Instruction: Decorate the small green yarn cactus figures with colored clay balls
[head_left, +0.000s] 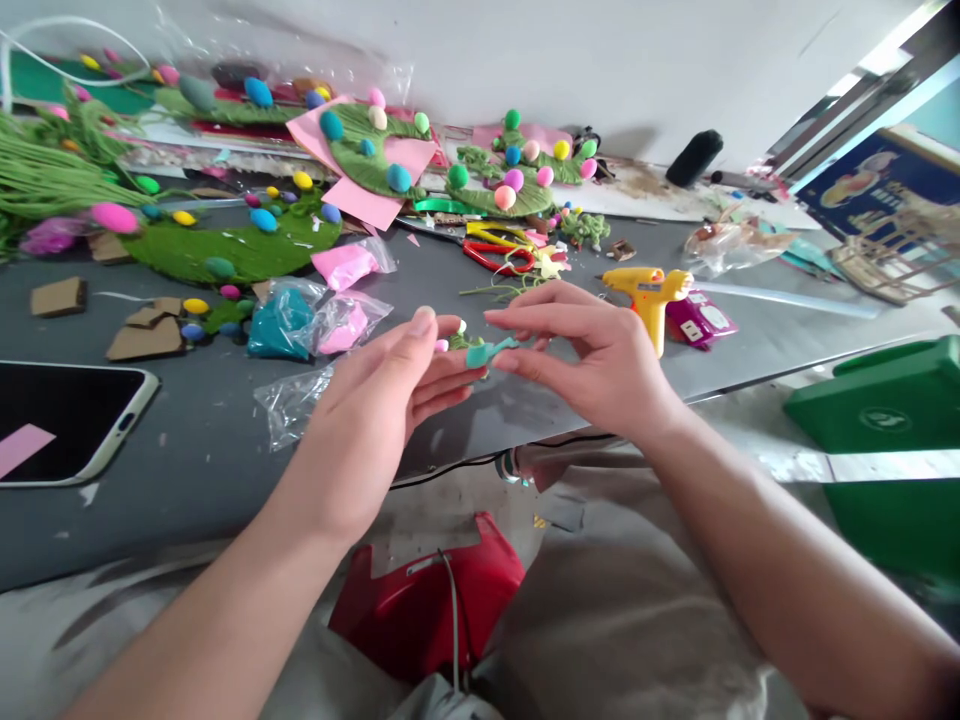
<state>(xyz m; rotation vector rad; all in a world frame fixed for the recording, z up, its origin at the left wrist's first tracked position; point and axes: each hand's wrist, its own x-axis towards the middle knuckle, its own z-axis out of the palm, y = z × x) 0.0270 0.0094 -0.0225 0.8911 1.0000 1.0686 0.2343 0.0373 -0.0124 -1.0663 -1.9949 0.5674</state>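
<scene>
My left hand [375, 400] is raised over the table's front edge, thumb up and fingers stretched forward. A small green sprig [458, 341] with a pink and a white ball sits between its fingers, partly hidden by them. Across the fingertips lies a short teal strip [480, 354], soft-looking like modelling clay. My right hand [592, 345] comes in from the other side, its thumb and fingers pinching the strip's right end. Behind my left hand are plastic bags of teal stuff [279, 320] and pink stuff [346, 322].
A yellow glue gun [646, 290] stands beyond my right hand. Red-handled scissors [499, 258] lie at the back, near green curved shapes [232, 245] with coloured balls. A phone [75, 420] rests at left. On the floor are a red container [435, 600] and green bin [885, 400].
</scene>
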